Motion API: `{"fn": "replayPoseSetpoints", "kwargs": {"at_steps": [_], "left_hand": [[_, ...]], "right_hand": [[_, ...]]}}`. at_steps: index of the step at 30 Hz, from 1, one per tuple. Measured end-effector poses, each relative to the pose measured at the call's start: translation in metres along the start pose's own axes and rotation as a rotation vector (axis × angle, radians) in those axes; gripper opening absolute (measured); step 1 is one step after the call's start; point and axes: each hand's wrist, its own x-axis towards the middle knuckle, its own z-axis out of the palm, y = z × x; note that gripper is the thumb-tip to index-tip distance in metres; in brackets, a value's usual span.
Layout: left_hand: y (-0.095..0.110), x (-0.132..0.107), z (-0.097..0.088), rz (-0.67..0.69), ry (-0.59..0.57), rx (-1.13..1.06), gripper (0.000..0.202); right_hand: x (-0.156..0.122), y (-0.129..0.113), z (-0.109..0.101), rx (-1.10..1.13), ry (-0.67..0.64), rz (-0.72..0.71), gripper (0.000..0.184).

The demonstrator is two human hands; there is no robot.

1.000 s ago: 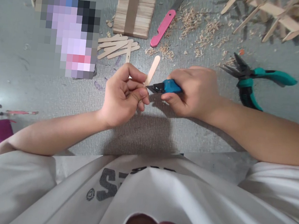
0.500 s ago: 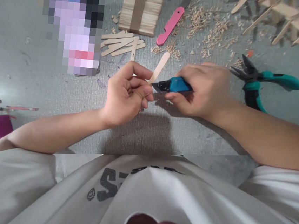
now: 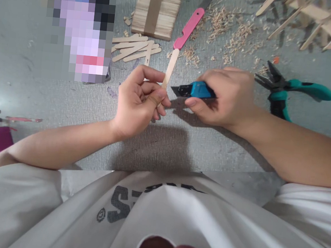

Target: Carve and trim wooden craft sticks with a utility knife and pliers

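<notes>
Okay, landmark: the pink-handled knife with a grey metal blade (image 3: 188, 28), lying on the grey textured tabletop (image 3: 82, 104); every place below goes off that pink knife.
Left hand: this bare hand (image 3: 141, 98) is pinching a stick between thumb and fingers, on the wearer's side of the pink knife.
Stick: a flat, pale wooden craft stick with a rounded end (image 3: 171, 66), tilted up out of the fingers; its free end lines up with the pink knife's handle, can't tell if they touch.
Right hand: this one (image 3: 226, 96) is wrapped round a cutter, right of the pink knife and closer to the wearer.
Cutter: a blue and black utility knife (image 3: 202, 90), blade tip pointing at the craft stick, just beside it with a small gap.
Stick bundle: a banded block of pale wooden sticks (image 3: 167, 11), just left of the pink knife.
Loose sticks: a small overlapping heap of flat wooden sticks (image 3: 131, 48), left and a bit nearer the wearer.
Shavings: curly pale wood bits (image 3: 219, 22), scattered right beside the pink knife.
Pliers: teal and black long-nose pliers (image 3: 278, 86), jaws apart, well off to its right.
</notes>
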Motion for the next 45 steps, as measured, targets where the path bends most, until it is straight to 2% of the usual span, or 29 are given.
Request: {"fn": "replayPoseSetpoints", "kwargs": {"at_steps": [4,12,15,19,22,26,32,38,42,45], "left_hand": [[-0.004,-0.001,-0.001,-0.013,-0.017,-0.008,0.026],[-0.007,0.000,-0.001,0.037,-0.078,-0.027,0.033],[-0.007,0.002,-0.002,0.029,-0.082,-0.016,0.037],[-0.004,0.001,-0.001,-0.006,-0.049,-0.007,0.043],[0.001,-0.001,0.001,-0.035,-0.007,0.004,0.046],[0.007,-0.002,0.003,-0.039,0.022,-0.018,0.038],[-0.001,0.001,-0.001,-0.004,0.014,-0.028,0.042],[-0.006,0.001,0.001,0.035,0.006,-0.046,0.042],[-0.004,0.000,0.002,0.037,-0.001,-0.032,0.043],[-0.005,0.000,0.003,0.049,-0.002,-0.025,0.043]], "right_hand": [[0.000,-0.001,-0.005,0.005,-0.096,0.014,0.096],[0.004,-0.003,-0.010,0.029,-0.190,0.023,0.089],[0.003,-0.002,-0.007,0.043,-0.155,0.019,0.093],[0.002,0.002,0.000,0.083,-0.019,-0.009,0.099],[0.003,0.004,0.005,0.049,0.056,0.001,0.093],[0.002,0.003,0.008,0.007,0.113,0.029,0.086],[0.001,0.003,0.007,0.047,0.122,-0.077,0.095],[0.002,0.004,0.010,0.035,0.179,-0.125,0.103],[0.002,0.004,0.008,0.069,0.138,-0.120,0.099],[0.001,0.004,0.003,0.095,0.042,-0.100,0.099]]}}
